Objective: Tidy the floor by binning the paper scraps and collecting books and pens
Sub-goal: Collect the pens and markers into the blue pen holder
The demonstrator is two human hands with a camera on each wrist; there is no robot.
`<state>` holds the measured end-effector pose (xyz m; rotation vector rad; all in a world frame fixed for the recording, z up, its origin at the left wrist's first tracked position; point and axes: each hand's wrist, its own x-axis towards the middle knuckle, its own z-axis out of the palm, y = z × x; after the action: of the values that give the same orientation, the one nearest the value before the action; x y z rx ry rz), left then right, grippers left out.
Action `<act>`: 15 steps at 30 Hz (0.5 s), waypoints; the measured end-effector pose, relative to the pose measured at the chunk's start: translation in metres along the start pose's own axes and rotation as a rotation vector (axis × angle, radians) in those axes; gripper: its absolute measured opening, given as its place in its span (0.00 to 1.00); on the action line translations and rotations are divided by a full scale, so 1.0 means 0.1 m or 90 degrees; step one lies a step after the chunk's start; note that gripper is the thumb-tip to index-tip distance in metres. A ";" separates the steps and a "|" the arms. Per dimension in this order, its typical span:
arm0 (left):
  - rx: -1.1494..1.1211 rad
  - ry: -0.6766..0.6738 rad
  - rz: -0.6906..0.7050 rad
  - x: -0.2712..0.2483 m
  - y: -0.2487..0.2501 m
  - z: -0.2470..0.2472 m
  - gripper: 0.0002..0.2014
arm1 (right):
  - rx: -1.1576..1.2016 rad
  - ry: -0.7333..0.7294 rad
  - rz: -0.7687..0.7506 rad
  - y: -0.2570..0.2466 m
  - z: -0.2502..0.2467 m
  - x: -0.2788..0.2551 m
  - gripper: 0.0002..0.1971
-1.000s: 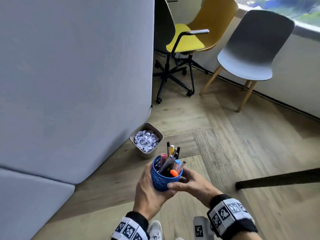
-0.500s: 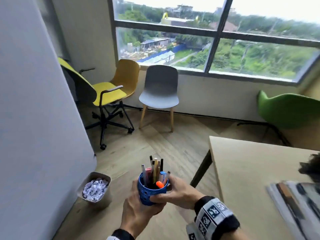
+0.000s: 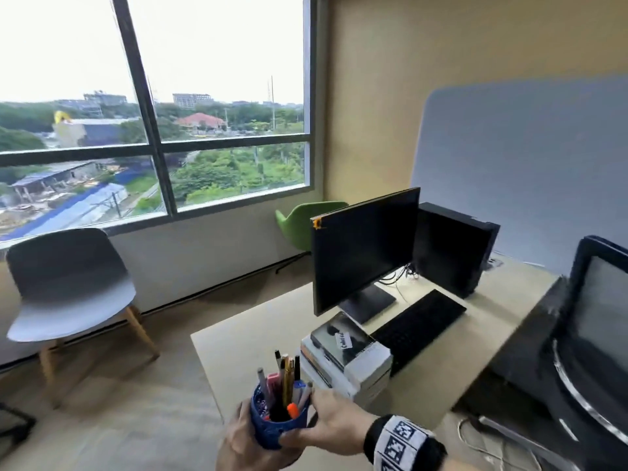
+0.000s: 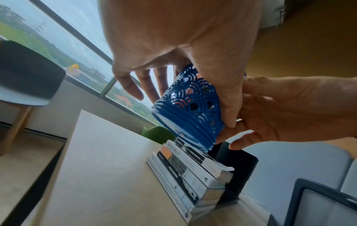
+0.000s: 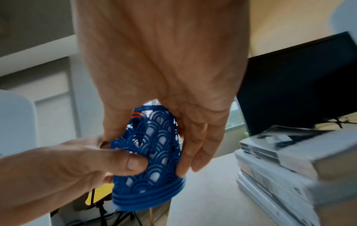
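Observation:
A blue lattice pen holder (image 3: 277,428) filled with several pens and markers (image 3: 285,379) hangs in the air just off the near corner of the pale desk (image 3: 244,348). My left hand (image 3: 238,441) cups it from the left and below, its thumb (image 5: 123,160) curled on the lattice. From the right, my right hand (image 3: 326,423) grips the holder (image 5: 150,152) between thumb and fingers. A stack of books (image 3: 350,358) lies on the desk just beyond the holder (image 4: 189,110), with the same books (image 4: 189,169) below it in the left wrist view.
On the desk behind the books are a black monitor (image 3: 363,246), a keyboard (image 3: 419,326) and a PC tower (image 3: 452,246). A black office chair (image 3: 598,334) stands at the right. A grey chair (image 3: 68,287) and a green chair (image 3: 297,220) stand under the window.
The view has swung up from the floor and paper-filled bin to the desk. Both hands have carried the pen holder over to the desk's near corner, beside the book stack.

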<state>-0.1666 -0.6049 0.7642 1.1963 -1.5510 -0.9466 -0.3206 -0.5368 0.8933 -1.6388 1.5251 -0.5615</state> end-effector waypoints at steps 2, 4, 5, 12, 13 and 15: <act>0.039 -0.118 -0.009 0.07 0.02 0.12 0.44 | -0.015 0.048 0.001 0.15 0.01 0.00 0.14; 0.072 -0.170 -0.050 0.11 -0.07 0.14 0.45 | -0.025 0.107 0.010 0.33 0.09 0.10 0.14; 0.052 -0.177 -0.069 0.14 -0.16 0.13 0.45 | -0.036 0.138 0.024 0.40 0.14 0.17 0.17; 0.067 -0.157 -0.063 0.23 -0.15 0.05 0.43 | -0.089 0.173 0.063 0.60 0.36 0.58 0.34; 0.061 -0.154 -0.069 0.27 -0.20 0.05 0.42 | -0.096 0.158 0.065 0.62 0.34 0.64 0.32; 0.054 -0.152 -0.091 0.34 -0.25 0.05 0.40 | -0.088 0.125 0.064 0.67 0.28 0.77 0.27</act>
<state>-0.1686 -0.6432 0.7467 1.3058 -1.7250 -1.1625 -0.3262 -0.6004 0.8089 -1.6382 1.8148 -0.5882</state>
